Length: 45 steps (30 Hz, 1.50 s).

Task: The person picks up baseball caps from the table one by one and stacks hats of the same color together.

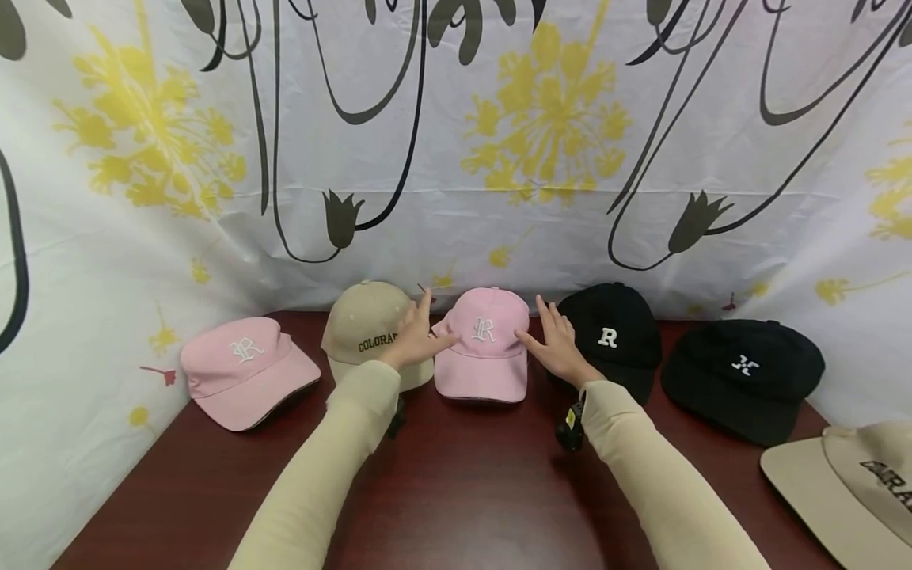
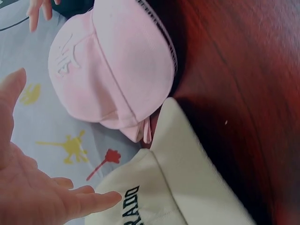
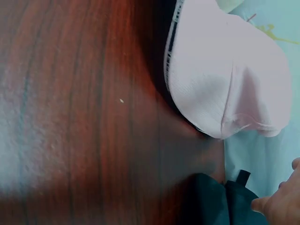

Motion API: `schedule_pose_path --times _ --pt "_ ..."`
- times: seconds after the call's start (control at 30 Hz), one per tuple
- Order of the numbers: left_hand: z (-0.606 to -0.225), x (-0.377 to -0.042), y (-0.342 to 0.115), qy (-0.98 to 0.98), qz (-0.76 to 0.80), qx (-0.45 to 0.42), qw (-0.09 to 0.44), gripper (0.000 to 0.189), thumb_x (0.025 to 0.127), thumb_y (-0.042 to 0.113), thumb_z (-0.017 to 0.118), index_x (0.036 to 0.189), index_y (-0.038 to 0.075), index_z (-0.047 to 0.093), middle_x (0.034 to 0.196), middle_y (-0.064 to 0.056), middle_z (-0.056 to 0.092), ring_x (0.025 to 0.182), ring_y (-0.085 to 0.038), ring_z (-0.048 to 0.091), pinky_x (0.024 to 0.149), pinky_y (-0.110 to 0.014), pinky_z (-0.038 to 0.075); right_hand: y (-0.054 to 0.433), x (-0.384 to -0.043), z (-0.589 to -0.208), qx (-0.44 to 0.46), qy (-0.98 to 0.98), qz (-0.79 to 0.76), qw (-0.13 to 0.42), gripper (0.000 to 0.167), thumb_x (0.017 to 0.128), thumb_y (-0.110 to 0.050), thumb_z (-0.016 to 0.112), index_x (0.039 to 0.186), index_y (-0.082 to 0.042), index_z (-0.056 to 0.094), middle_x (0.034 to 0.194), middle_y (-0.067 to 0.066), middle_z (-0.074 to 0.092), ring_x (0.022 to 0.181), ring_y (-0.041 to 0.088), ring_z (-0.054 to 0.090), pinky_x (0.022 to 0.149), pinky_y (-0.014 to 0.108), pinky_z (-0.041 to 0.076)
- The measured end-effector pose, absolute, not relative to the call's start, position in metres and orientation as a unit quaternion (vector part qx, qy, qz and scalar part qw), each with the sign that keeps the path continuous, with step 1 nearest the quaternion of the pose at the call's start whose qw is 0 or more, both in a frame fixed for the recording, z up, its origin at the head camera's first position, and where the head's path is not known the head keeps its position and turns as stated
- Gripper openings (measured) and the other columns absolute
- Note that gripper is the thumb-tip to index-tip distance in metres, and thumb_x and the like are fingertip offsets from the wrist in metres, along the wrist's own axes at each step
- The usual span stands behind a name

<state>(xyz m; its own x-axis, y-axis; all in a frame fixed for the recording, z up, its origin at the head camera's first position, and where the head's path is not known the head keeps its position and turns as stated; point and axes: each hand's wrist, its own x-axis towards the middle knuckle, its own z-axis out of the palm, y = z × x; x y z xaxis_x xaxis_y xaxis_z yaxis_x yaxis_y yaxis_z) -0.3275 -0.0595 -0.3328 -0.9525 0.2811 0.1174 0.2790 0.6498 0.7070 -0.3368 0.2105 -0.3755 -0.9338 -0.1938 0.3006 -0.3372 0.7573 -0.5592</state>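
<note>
A pink baseball cap (image 1: 480, 360) with a white embroidered letter stands at the back of the table, brim facing forward. My left hand (image 1: 416, 339) is on its left, fingers spread and thumb toward the crown, overlapping a beige cap (image 1: 363, 313) lettered in black. On the other side, my right hand (image 1: 559, 347) has its fingers extended in front of a black cap (image 1: 618, 317) marked with a white R. Neither hand grips anything. The left wrist view shows a gap between the left thumb and the pink cap (image 2: 112, 61).
Another pink cap (image 1: 242, 360) sits at the far left. To the right are a second black cap (image 1: 748, 372) and, at the table edge, a beige cap (image 1: 841, 483) cut off by the frame. A patterned white cloth (image 1: 442, 158) hangs behind the dark red table (image 1: 470, 491).
</note>
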Motion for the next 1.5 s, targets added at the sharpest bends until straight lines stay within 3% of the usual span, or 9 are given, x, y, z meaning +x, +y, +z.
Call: schedule_pose_path --times 0.33,0.67,0.87,1.17,1.5 --pt "-0.347 -0.329 -0.049 0.92 0.361 0.152 0.007 0.097 0.082 0.043 0.063 0.148 0.011 0.0 0.147 -0.029 0.004 0.132 -0.047 0.006 0.104 -0.056 0.013 0.199 -0.336 -0.386 0.149 -0.924 0.331 0.117 0.079 0.091 -0.039 0.052 0.147 -0.006 0.007 0.148 0.027 0.008 0.135 0.04 0.004 0.104 0.056 0.003" --pt "-0.359 -0.33 -0.038 0.897 0.419 0.137 0.036 0.1 0.079 0.036 0.069 0.148 0.015 0.001 0.148 -0.026 -0.001 0.137 -0.035 -0.001 0.106 -0.052 0.011 0.192 -0.331 -0.396 0.139 -0.92 0.353 0.103 0.082 0.09 -0.038 0.054 0.147 -0.006 0.006 0.147 0.027 0.011 0.135 0.041 0.007 0.103 0.059 0.007" --pt "-0.362 -0.328 -0.037 0.905 0.396 0.157 0.027 0.102 0.077 0.036 0.069 0.147 0.006 0.003 0.146 -0.03 0.005 0.135 -0.039 0.003 0.106 -0.051 0.011 0.191 -0.329 -0.401 0.117 -0.919 0.369 0.072 0.086 0.089 -0.041 0.055 0.148 -0.01 0.001 0.149 0.023 0.008 0.135 0.042 0.004 0.103 0.059 0.009" --pt "-0.373 -0.336 -0.029 0.907 0.387 0.163 0.027 0.101 0.075 0.032 0.071 0.146 0.0 0.005 0.143 -0.035 0.008 0.132 -0.044 0.013 0.105 -0.048 0.018 0.184 -0.328 -0.408 0.098 -0.916 0.383 0.071 0.096 0.085 -0.041 0.061 0.147 -0.007 -0.005 0.145 0.027 0.016 0.131 0.041 0.02 0.104 0.052 0.019" --pt "-0.375 -0.333 -0.021 0.925 0.36 0.104 0.067 0.106 0.076 0.039 0.071 0.147 0.007 -0.002 0.144 -0.034 0.0 0.131 -0.048 0.01 0.1 -0.058 0.02 0.175 -0.327 -0.408 0.054 -0.924 0.376 0.036 0.105 0.083 -0.048 0.061 0.144 -0.004 -0.013 0.148 0.025 0.009 0.133 0.041 0.015 0.105 0.051 0.017"
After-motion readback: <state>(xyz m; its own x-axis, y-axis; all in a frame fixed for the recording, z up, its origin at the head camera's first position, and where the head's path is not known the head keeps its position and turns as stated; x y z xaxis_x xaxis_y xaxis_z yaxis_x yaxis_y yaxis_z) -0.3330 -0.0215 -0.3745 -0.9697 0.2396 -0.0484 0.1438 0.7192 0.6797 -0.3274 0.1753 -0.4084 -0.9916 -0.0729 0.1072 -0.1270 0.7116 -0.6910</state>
